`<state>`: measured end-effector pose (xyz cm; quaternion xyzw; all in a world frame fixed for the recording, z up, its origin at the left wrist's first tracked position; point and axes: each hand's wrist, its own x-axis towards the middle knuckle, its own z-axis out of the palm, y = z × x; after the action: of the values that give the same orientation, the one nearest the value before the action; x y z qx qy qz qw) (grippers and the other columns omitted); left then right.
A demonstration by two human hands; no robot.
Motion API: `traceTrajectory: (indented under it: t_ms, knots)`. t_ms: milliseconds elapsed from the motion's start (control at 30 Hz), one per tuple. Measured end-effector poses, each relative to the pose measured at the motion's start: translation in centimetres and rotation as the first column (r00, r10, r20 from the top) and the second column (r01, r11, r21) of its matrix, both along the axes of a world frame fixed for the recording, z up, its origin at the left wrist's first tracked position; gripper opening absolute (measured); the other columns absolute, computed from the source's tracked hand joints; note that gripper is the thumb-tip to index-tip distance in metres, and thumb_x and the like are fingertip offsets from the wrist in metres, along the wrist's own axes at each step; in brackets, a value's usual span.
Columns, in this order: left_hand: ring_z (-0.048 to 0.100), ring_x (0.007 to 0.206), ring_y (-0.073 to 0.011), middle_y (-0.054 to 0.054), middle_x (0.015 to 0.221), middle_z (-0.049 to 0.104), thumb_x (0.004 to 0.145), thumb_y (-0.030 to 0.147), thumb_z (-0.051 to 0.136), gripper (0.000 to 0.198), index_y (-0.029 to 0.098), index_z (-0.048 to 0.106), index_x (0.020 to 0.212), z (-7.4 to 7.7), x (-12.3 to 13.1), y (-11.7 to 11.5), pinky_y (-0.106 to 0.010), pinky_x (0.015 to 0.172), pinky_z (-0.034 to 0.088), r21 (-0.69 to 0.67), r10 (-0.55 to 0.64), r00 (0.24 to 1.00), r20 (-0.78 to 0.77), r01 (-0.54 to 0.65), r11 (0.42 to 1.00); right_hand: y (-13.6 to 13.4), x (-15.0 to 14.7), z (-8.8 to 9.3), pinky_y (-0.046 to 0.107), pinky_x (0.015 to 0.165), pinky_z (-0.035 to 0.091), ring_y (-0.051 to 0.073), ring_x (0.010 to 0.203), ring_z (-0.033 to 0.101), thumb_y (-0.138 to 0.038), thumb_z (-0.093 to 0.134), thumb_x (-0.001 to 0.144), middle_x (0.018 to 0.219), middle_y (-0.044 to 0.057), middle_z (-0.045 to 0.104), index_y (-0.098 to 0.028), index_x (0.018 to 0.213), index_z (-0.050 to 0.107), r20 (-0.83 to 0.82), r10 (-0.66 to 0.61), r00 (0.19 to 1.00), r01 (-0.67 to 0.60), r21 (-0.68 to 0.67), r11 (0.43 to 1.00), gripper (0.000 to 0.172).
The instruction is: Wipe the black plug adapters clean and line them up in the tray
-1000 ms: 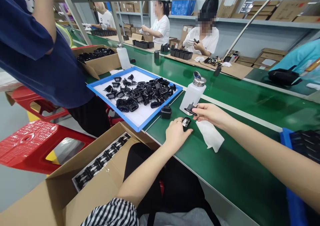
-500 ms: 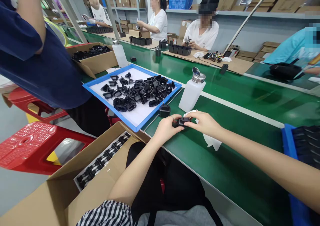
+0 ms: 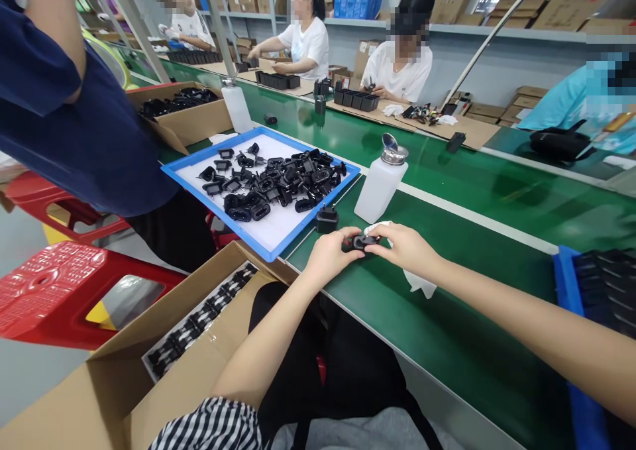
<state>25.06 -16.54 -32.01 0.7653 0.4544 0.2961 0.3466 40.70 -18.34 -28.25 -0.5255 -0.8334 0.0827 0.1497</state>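
Between my two hands is a small black plastic plug part [image 3: 362, 242], held low over the green bench. My left hand [image 3: 332, 256] pinches its left end, and my right hand [image 3: 403, 246] grips the other end with thumb and fingers. Fingertips cover parts of it. A white cloth [image 3: 420, 283] lies under and beside my right hand. Just beyond my left hand stands a black plug adapter [image 3: 326, 219] with its pins up. Behind my hands is a white dispenser bottle [image 3: 380, 186] with a metal top.
A blue-rimmed tray [image 3: 272, 254] of loose black plug parts lies to the left. An open cardboard box [image 3: 106, 387] is beside my legs, near a red stool [image 3: 59, 284]. A blue crate [image 3: 565, 284] stands at right. Co-workers sit across the green conveyor [image 3: 487, 185].
My hands stay almost in place, both still on the plug part. Black pieces on the far conveyor have shifted slightly right. A co-worker across has stretched an arm out to the left.
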Motion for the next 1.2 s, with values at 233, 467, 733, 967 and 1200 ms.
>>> traceTrajectory:
  t_ms: [233, 467, 733, 967, 1200]
  knots:
    - [0.055, 0.084, -0.0149, -0.004, 0.096, 0.059, 0.065, 0.028, 0.057, 0.035, 0.018, 0.054, 0.099, 0.9, 0.1, -0.3, -0.022, 0.073, 0.041, 0.088, -0.001, 0.986, -0.168, 0.016, 0.996, 0.8, -0.6, 1.7, 0.028, 0.059, 0.041, 0.02, 0.074, 0.055, -0.03, 0.057, 0.065, 0.081, 0.004, 0.061, -0.02, 0.086, 0.057, 0.126, -0.039, 0.991, 0.072, -0.265, 0.962, 0.023]
    - [0.057, 0.077, -0.0205, -0.006, 0.079, 0.063, 0.07, 0.035, 0.05, 0.027, 0.018, 0.059, 0.09, 3.2, -0.2, 0.6, -0.027, 0.066, 0.042, 0.06, -0.166, 0.888, -0.428, 0.212, 0.975, 1.5, -1.3, 2.3, 0.024, 0.049, 0.037, 0.019, 0.063, 0.056, -0.031, 0.061, 0.061, 0.067, 0.002, 0.062, -0.019, 0.072, 0.059, 0.19, -0.077, 0.979, 0.137, -0.331, 0.934, 0.017]
    - [0.058, 0.069, -0.0227, -0.01, 0.069, 0.061, 0.054, 0.027, 0.066, 0.026, 0.012, 0.062, 0.075, 6.9, 2.2, 2.4, -0.026, 0.057, 0.043, -0.117, -0.231, 0.685, -0.691, 0.209, 0.971, 2.4, -1.2, 2.2, 0.024, 0.045, 0.035, 0.019, 0.059, 0.055, -0.031, 0.063, 0.057, 0.059, 0.001, 0.059, -0.021, 0.065, 0.057, 0.247, -0.027, 0.969, 0.119, -0.365, 0.923, 0.014]
    - [0.058, 0.072, -0.0236, -0.012, 0.075, 0.061, 0.053, 0.016, 0.066, 0.024, 0.011, 0.061, 0.076, 7.3, 3.2, 3.1, -0.028, 0.06, 0.045, -0.153, -0.309, 0.639, -0.705, 0.288, 0.945, 3.0, -1.0, 1.7, 0.025, 0.044, 0.037, 0.018, 0.055, 0.054, -0.027, 0.066, 0.052, 0.058, 0.0, 0.056, -0.022, 0.058, 0.055, 0.193, 0.004, 0.981, 0.066, -0.355, 0.932, 0.013]
    - [0.058, 0.071, -0.0249, -0.012, 0.071, 0.061, 0.057, 0.012, 0.062, 0.015, 0.01, 0.06, 0.072, 7.5, 3.6, 3.4, -0.031, 0.061, 0.044, -0.203, -0.375, 0.645, -0.666, 0.327, 0.923, 2.6, -1.2, 1.9, 0.025, 0.047, 0.039, 0.017, 0.056, 0.054, -0.025, 0.063, 0.056, 0.063, 0.002, 0.057, -0.024, 0.061, 0.06, 0.169, 0.014, 0.986, 0.045, -0.335, 0.941, 0.006]
